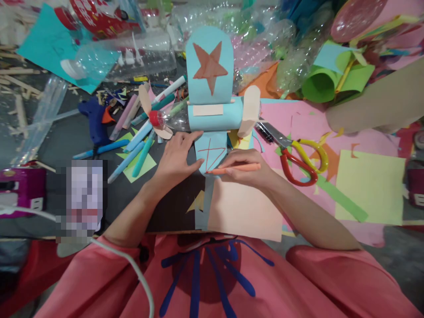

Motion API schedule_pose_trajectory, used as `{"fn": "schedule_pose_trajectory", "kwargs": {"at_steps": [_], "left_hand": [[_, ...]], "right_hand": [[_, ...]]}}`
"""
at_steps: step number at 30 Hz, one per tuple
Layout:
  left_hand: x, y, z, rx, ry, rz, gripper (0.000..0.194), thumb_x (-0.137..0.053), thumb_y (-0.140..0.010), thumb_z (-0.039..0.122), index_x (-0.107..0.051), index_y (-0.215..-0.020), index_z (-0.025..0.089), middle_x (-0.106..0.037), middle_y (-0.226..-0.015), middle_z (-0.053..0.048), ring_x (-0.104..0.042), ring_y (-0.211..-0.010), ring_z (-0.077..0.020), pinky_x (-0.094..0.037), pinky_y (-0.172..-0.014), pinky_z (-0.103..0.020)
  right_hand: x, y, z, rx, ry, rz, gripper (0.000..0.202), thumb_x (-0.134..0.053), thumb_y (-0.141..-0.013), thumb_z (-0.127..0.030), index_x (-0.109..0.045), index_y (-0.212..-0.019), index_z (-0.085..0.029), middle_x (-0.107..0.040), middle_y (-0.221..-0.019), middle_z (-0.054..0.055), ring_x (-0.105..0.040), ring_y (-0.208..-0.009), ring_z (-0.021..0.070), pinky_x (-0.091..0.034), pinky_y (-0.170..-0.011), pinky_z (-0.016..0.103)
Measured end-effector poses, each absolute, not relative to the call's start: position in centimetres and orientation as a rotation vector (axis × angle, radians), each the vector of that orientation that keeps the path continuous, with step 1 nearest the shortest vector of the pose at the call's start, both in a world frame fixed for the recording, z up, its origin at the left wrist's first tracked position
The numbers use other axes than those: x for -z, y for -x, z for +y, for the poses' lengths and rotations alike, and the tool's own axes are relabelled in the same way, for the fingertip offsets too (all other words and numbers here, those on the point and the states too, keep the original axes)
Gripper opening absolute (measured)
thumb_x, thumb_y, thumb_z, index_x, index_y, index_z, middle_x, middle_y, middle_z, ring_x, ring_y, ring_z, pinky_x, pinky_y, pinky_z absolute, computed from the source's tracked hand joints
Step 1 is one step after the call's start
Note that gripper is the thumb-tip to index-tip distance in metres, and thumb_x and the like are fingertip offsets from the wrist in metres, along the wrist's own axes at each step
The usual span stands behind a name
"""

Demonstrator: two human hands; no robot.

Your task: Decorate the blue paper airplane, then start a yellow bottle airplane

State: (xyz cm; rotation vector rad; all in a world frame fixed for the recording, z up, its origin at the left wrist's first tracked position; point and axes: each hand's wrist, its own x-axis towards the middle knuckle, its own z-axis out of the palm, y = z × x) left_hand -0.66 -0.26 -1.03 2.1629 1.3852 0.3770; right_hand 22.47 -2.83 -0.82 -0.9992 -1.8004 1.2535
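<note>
Bottle plane [215, 120]: we saw it on the table [175, 198], behind the middle of the near edge; its long axis ran left to right, and the red cap [154, 118] pointed left.
Near wing [217, 143]: it pointed to the near edge and carried red lines.
Left hand [177, 152]: we found it spread, thumb at this wing.
Right hand [247, 157]: it pinched the orange marker [243, 167], whose tip met the wing, pointing left.

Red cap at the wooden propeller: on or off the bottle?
On: the red cap sits over the neck end of the clear plastic bottle, between two wooden propeller blades.
</note>
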Motion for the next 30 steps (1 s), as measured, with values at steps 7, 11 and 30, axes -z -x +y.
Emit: {"fn": "schedule_pose_trajectory", "kwargs": {"at_steps": [7, 11, 30], "left_hand": [[0.84, 0.56, -0.25, -0.351, -2.136, 1.411, 0.061, -0.066, -0.084, 0.031, -0.049, -0.143, 0.021, -0.058, -0.119, -0.009, -0.057, -0.112, -0.029, -0.045, -0.104, -0.045], [0.66, 0.48, -0.25, -0.327, -2.136, 1.41, 0.062, -0.065, -0.084, 0.029, -0.049, -0.143, 0.02, -0.057, -0.12, -0.01, -0.056, -0.114, -0.0292, -0.045, -0.105, -0.044], [0.95, 0.54, -0.24, -0.353, -2.148, 1.398, 0.062, -0.065, -0.084, 0.031, -0.05, -0.142, 0.019, -0.056, -0.118, -0.009, -0.056, -0.111, -0.029, -0.044, -0.104, -0.045]], "right_hand": [[0.42, -22.55, -2.82, -1.029, 1.158, -1.565, 0.03, -0.064, -0.091, -0.049, -0.077, -0.088, -0.022, -0.076, -0.079, 0.003, -0.067, -0.067, 0.0164, -0.052, -0.06, 0.031], [0.8, -22.3, -2.75, -0.845, 1.158, -1.618, 0.021, -0.063, -0.094, -0.041, -0.076, -0.097, -0.025, -0.079, -0.089, 0.004, -0.071, -0.079, 0.0192, -0.056, -0.073, 0.035], [1.26, -22.24, -2.36, -0.772, 1.155, -1.78, 0.025, -0.059, -0.096, -0.041, -0.075, -0.103, -0.024, -0.081, -0.097, 0.005, -0.072, -0.083, 0.0198, -0.057, -0.076, 0.036]]}}
